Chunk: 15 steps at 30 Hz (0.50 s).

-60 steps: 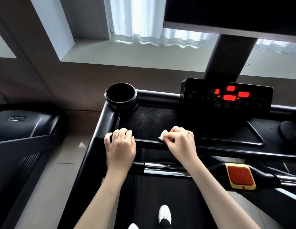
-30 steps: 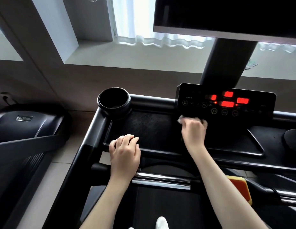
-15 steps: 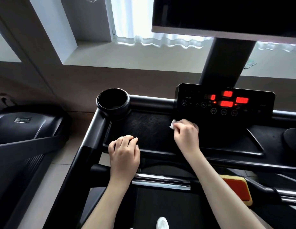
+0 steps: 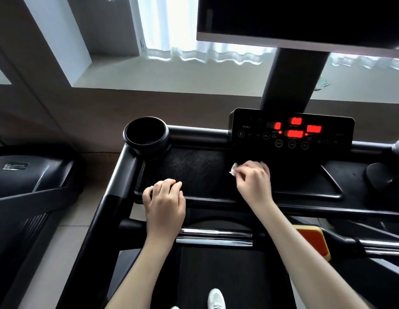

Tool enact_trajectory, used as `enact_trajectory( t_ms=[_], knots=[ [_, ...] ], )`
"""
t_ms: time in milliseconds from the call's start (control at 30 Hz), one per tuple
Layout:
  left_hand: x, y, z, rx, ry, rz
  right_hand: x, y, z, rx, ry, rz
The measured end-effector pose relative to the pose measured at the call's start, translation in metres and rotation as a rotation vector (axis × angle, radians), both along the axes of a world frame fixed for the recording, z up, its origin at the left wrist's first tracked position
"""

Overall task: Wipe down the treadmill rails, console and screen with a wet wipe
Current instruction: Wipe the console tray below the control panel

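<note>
Pale curtains and a grey sill back the black treadmill. Right grip (image 4: 253,182) pinches a crumpled white wet wipe (image 4: 233,171) between thumb and fingertips above the console tray (image 4: 194,170). The wipe pokes out at this grip's left, and the red-lit control panel (image 4: 292,132) stands just beyond it. Left grip (image 4: 164,201) rests on the tray's near rim with its fingers curled; whether they clasp the rim cannot be told. Cup holder (image 4: 146,134) sits beyond the left grip.
</note>
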<state>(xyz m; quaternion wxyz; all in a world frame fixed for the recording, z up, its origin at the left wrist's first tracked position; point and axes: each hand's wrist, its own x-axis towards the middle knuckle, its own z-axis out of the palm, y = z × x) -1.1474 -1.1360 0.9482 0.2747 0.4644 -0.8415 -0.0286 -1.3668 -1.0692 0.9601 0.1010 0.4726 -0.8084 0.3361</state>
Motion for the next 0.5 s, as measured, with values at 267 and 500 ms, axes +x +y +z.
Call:
enact_trajectory(
  t_ms=[267,500],
  knots=[
    [0.001,-0.001,-0.002,-0.004,0.028,-0.018,0.011,0.023,-0.001,0.01,0.035,0.081],
    [0.001,-0.001,-0.004,-0.013,0.042,-0.02,0.027,0.033,-0.003,0.04,-0.021,0.246]
  ],
)
